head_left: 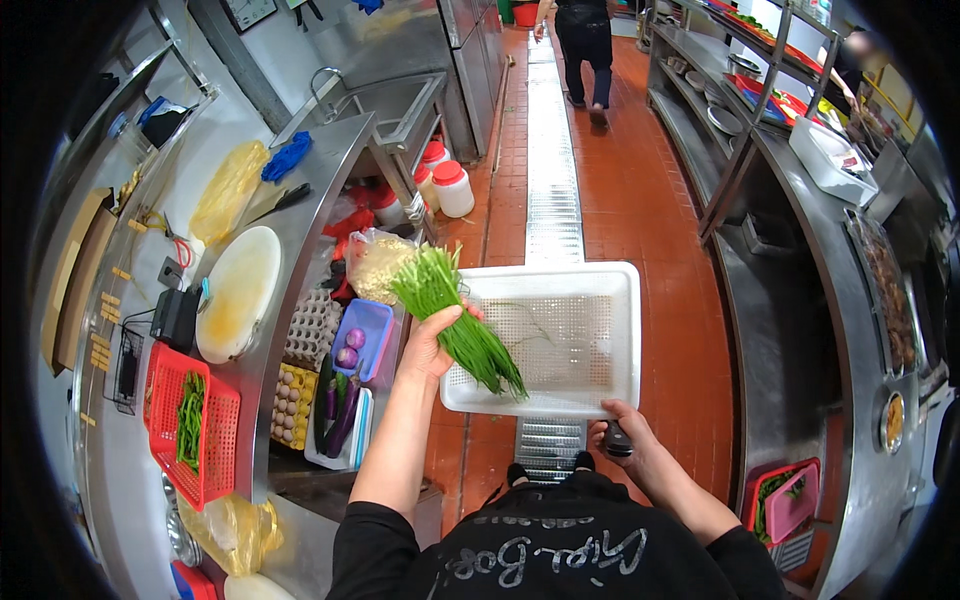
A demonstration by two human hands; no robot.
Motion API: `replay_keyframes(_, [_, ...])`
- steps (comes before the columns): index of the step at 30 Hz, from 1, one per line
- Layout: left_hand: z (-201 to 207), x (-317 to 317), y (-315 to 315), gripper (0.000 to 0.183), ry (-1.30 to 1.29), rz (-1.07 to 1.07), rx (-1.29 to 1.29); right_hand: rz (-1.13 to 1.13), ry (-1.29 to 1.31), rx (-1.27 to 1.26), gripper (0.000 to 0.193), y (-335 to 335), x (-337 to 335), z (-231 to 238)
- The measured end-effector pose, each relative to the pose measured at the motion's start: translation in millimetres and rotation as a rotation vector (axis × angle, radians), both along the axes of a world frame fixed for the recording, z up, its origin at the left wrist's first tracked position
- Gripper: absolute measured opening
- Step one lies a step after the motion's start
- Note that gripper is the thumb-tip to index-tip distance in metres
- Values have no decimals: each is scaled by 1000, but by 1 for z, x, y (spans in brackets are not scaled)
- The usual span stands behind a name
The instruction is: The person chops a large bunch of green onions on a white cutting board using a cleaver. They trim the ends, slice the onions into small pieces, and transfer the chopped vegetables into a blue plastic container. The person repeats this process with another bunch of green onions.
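Your left hand (pixel 432 345) is closed around a bunch of greens (pixel 470 335), which slants over the left side of the white basket (pixel 631 330). Your right hand (pixel 642 452) is wrapped around a black handle (pixel 618 440), fingers at the basket's near right corner; what the handle belongs to is hidden. The basket is above the drain (pixel 553 200), right of the eggs (pixel 289 405)

Steel counter (pixel 332 152), on it round board (pixel 240 290), yellow bag (pixel 228 190)
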State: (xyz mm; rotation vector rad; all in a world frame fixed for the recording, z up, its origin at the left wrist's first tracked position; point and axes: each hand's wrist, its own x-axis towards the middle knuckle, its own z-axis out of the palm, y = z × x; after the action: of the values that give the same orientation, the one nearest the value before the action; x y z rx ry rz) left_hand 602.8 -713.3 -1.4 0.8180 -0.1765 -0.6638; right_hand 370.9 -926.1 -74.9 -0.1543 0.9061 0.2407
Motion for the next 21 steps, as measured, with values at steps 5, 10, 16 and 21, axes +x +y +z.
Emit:
replay_keyframes(5, [26, -3, -30, 33, -394, 49, 420, -10, -29, -33, 27, -1, 1, -1])
replay_keyframes(10, [27, -21, -71, 41, -1141, -268, 1396, 15, -9, -44, 26, 2, 8, -6])
replay_keyframes(16, [-46, -31, -81, 19, -1867, 113, 1153, 30, -46, -49, 21, 9, 9, 8])
replay_keyframes(21, [-67, -25, -84, 11, -1856, -16, 1298, -8, -38, 22, 23, 8, 8, 7])
